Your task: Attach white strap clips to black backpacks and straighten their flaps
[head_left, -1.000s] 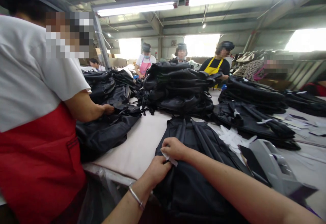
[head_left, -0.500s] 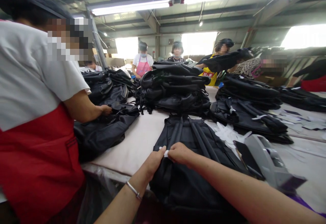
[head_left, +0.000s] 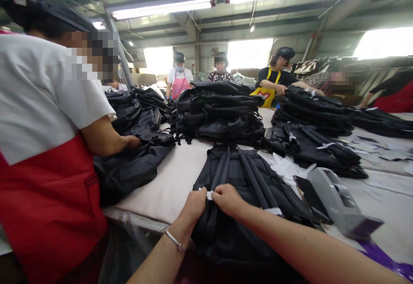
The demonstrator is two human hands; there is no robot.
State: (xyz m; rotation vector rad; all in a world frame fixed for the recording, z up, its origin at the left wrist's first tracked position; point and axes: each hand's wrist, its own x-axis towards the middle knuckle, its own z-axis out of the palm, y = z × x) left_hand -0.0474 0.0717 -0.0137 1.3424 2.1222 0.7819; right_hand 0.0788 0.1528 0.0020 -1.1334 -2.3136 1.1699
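Note:
A black backpack [head_left: 222,236] lies straps up at the table's near edge. My left hand [head_left: 195,202] is closed in a pinch at the left shoulder strap. Right beside it my right hand [head_left: 227,199] pinches too. Between the two sets of fingertips shows a short white strip [head_left: 209,195] with a jagged end, lying across the strap; both hands grip it. Its material I cannot make out. Another white strip [head_left: 273,211] crosses the right strap, partly behind my right forearm. My fingers hide part of the left strap.
A grey tape dispenser [head_left: 338,202] stands right of the backpack, near a pile of white strips [head_left: 287,168]. Stacked black backpacks [head_left: 219,112] rise ahead. At left a co-worker in a red apron [head_left: 48,202] handles another black bag [head_left: 135,168]. More people stand across the table.
My hands stay pinched at the strap, barely shifted. The white strip on the right strap has come into view. Across the table, a person in a yellow apron has lowered a black bag onto a stack.

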